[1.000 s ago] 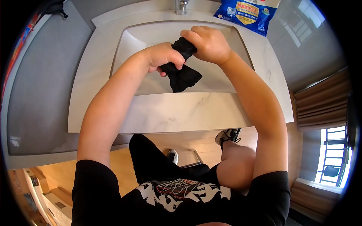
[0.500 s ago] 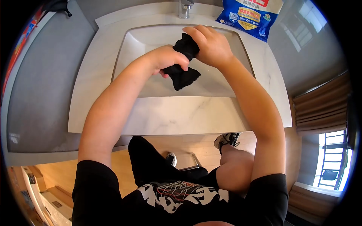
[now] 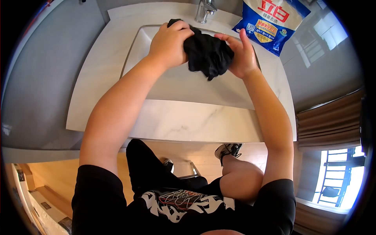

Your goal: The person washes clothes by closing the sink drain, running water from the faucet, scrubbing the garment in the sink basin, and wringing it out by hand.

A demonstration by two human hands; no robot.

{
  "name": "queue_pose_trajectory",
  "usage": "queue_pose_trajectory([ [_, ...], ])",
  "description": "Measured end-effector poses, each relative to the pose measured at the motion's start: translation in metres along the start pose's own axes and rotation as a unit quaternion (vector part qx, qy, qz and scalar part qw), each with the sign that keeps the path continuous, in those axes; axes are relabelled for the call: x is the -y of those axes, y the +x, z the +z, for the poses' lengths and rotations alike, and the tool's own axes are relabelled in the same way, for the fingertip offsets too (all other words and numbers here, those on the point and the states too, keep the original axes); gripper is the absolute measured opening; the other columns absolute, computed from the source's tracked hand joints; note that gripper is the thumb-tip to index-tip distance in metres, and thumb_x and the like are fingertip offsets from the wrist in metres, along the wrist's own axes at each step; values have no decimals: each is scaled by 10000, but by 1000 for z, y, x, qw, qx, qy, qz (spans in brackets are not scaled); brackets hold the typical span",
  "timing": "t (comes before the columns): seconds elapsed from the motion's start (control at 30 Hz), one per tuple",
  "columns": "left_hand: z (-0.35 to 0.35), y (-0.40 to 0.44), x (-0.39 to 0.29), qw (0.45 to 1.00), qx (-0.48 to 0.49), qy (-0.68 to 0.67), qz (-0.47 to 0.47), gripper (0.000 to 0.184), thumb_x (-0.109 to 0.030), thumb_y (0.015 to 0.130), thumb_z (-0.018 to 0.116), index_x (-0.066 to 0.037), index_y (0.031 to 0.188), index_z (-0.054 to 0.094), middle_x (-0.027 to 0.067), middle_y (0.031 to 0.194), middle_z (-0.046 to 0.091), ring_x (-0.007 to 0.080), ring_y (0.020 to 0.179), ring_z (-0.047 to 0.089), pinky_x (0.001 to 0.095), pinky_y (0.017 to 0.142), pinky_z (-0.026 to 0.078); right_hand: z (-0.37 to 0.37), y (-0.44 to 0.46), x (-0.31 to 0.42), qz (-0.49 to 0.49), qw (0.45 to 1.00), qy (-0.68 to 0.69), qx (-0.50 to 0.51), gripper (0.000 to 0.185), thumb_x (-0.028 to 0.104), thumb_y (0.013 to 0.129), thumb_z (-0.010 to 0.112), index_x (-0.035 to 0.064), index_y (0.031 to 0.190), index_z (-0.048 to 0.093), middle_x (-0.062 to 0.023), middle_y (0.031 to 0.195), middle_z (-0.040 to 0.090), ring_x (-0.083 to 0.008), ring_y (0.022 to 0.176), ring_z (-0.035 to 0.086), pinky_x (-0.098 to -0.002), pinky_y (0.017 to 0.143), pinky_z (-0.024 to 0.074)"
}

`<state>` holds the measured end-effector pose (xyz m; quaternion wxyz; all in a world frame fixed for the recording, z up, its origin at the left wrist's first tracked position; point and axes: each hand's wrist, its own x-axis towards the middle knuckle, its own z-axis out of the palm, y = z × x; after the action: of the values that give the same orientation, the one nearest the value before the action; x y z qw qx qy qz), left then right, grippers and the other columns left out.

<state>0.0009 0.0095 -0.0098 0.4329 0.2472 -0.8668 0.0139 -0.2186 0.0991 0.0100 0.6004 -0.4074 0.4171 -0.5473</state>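
Observation:
A crumpled black cloth [image 3: 207,55] hangs bunched over the sink; its folds hide what kind of piece it is. My left hand [image 3: 170,43] is closed on its upper left part, with fingers curled over the fabric. At the cloth's right side, my right hand [image 3: 241,56] has its palm turned inward and its thumb up, apart from the fingers. It touches or nearly touches the cloth's edge, which covers part of the palm. Below both hands lies the white sink basin [image 3: 188,88].
A chrome faucet [image 3: 204,11] stands behind the basin. On the counter's back right is a blue and white detergent bag [image 3: 268,25]. The marble-patterned counter edge [image 3: 196,121] runs between the basin and my body. A brown curtain [image 3: 333,121] hangs at the right.
The cloth has moved up and right and is now one wider bunch. My left hand has shifted up to its top left; my right hand has loosened and moved to its right side.

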Motion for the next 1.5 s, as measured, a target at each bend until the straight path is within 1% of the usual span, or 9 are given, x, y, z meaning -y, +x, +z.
queue_pose_trajectory([
  [0.17,-12,3,-11,990,-66,-22,122,382,-93,623,798,-122,980,666,30,1185,597,360,1021,552,420,852,486,17,-7,-25,127,982,97,98,699,639,930,502,74,1336,555,-101,1279,628,-257,1178,604,-426,1038,455],
  [0.27,-7,9,-11,973,-125,-12,193,402,-93,574,802,-159,940,651,-9,1170,576,355,957,543,410,803,501,12,-5,-39,79,965,32,247,849,576,863,641,27,1453,373,-233,1344,550,-465,1207,549,-547,1021,458],
  [0.3,-6,10,-12,966,-144,-4,213,406,-94,550,806,-169,917,650,-28,1155,572,351,934,544,402,783,511,25,-13,-21,109,956,12,272,762,421,813,741,4,1381,450,-236,1252,605,-392,1104,620,-471,897,543],
  [0.4,-3,9,-9,972,-116,-14,205,402,-81,553,800,-168,917,652,-11,1150,576,347,934,565,411,760,525,37,-16,2,137,959,-195,154,423,136,732,745,5,1114,620,-107,953,666,-202,823,634,-336,712,529],
  [0.5,10,3,-10,990,-42,5,134,365,-82,581,790,-152,915,659,22,1123,603,360,916,589,427,732,537,33,-8,-2,24,882,-466,68,362,112,715,730,15,1050,633,-69,910,650,-178,798,627,-331,702,521],
  [0.63,15,4,-17,981,175,52,-59,266,-107,646,754,-117,896,664,82,1046,644,363,857,627,441,715,544,41,-5,-19,-110,746,-653,-72,318,106,714,689,67,1023,628,-168,871,681,-351,810,652,-404,720,519],
  [0.87,-7,13,-32,903,335,-117,-241,252,-114,628,694,-10,855,660,160,779,683,314,763,658,388,696,513,23,1,-28,-293,627,-718,-73,296,115,677,736,132,955,637,-106,821,668,-360,800,636,-452,667,511],
  [1.2,-5,6,-36,808,373,-327,-317,229,-102,600,661,-26,807,598,54,705,574,181,649,512,333,563,426,6,9,-22,-522,497,-690,-61,245,110,618,728,180,811,594,-4,636,579,-256,594,596,-380,485,453],
  [1.5,-11,6,-43,654,416,-516,-364,201,-108,631,623,-98,820,558,2,744,495,122,590,390,286,463,271,3,3,-8,-534,476,-698,-40,384,118,557,804,146,895,625,-31,694,604,-262,642,615,-362,543,480],
])
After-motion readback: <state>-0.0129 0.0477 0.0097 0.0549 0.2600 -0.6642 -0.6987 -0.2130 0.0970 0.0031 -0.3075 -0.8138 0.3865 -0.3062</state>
